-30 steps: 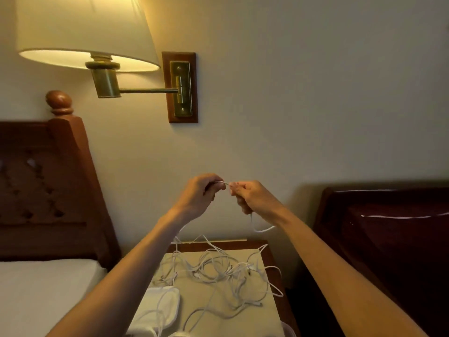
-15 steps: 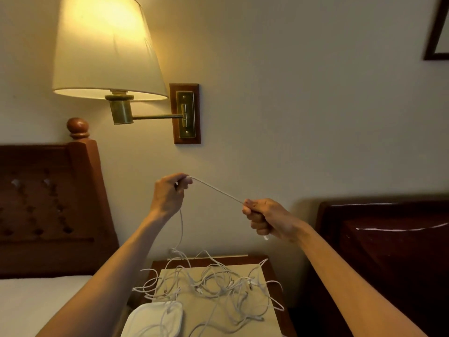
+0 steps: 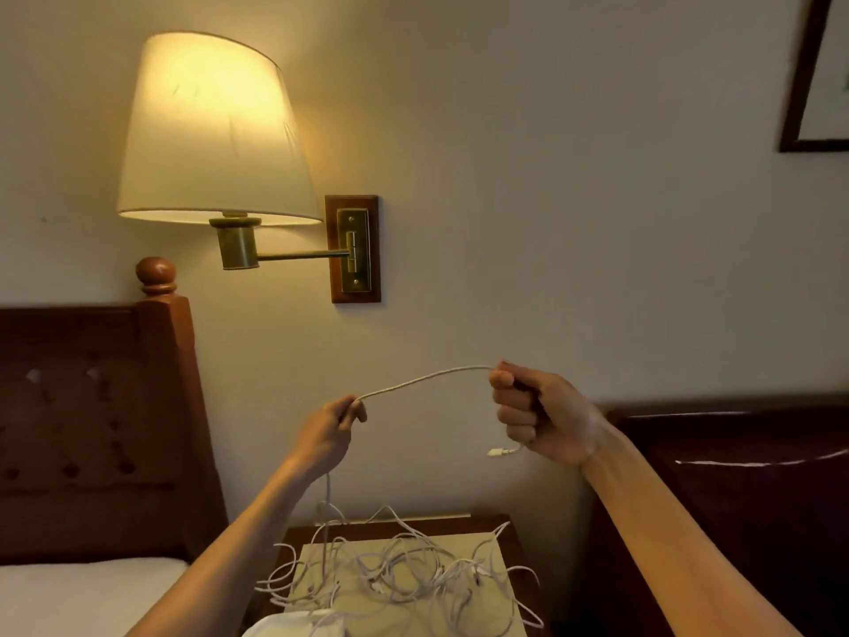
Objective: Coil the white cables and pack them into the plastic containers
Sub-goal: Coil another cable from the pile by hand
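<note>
both hands up above the nightstand (image 3: 514,528): left hand (image 3: 328,434) pinches white cable (image 3: 422,378), right hand (image 3: 535,413) fists its end, tangle (image 3: 404,572) below.

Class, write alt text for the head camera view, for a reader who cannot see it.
Two hands stretch a white cable between them: the left hand pinches it, the right hand grips it near its connector end. Below, tangled white cables cover a wooden nightstand, under a lit wall lamp.

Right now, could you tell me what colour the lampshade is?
Cream lampshade, glowing warm yellow; head view.
</note>
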